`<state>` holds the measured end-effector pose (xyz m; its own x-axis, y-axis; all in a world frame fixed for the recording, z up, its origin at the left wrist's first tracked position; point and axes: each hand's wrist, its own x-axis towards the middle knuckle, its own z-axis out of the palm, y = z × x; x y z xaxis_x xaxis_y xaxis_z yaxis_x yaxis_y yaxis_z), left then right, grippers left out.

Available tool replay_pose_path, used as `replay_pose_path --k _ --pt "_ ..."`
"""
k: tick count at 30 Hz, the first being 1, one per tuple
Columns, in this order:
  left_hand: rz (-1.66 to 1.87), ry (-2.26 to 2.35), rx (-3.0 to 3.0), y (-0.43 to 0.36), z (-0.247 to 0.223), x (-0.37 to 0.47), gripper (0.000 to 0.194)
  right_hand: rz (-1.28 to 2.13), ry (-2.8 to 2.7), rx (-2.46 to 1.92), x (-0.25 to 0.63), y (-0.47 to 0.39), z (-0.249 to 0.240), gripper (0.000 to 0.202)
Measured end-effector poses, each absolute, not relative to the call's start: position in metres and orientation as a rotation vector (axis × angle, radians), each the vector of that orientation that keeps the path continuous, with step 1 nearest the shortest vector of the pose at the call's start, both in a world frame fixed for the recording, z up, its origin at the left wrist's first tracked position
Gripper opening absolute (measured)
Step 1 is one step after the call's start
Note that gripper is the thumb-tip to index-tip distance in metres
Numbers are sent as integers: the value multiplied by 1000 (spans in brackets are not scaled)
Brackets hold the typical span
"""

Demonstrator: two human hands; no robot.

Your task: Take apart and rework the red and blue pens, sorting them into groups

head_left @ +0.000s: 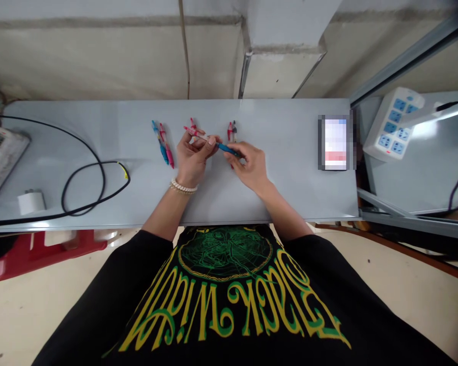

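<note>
Between my hands is a pen with a red and clear barrel (200,134) at its left end and a blue part (228,149) at its right end. My left hand (193,158) is closed on the red and clear part. The fingers of my right hand (251,165) pinch the blue part. Left of my hands, a blue pen (160,142) and a pink pen (167,145) lie side by side. Another red-tipped pen (193,123) shows behind my left hand. Beyond my right hand lie a red pen (230,131) and a dark-tipped pen (234,130), partly hidden by it.
A phone (336,143) with a blurred screen lies on the right of the grey table (297,188). A looped black cable (103,178), a white charger (31,202) and a power strip (2,157) are at the left. Another power strip (393,124) stands beyond the metal frame.
</note>
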<state>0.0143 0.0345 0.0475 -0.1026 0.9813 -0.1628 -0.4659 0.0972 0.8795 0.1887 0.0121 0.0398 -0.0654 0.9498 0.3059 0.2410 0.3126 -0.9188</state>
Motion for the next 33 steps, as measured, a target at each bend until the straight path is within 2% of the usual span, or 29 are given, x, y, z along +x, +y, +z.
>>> replay_pose_path --k 6,11,16,19,24,33 --pt "1379 985 745 33 49 16 42 944 -1527 -1187 189 11 39 54" --pt "1402 971 662 36 53 16 15 824 -1456 -1188 188 12 37 51" --pt "1465 963 626 39 50 10 20 703 -1493 -1173 190 13 39 45" --pt "1478 938 637 39 49 8 21 762 -1498 -1194 190 12 38 48" --pt "1510 945 610 39 53 8 35 810 -1505 -1213 188 11 37 55" --pt "1514 960 624 42 51 3 29 923 -1483 -1179 188 12 36 60"
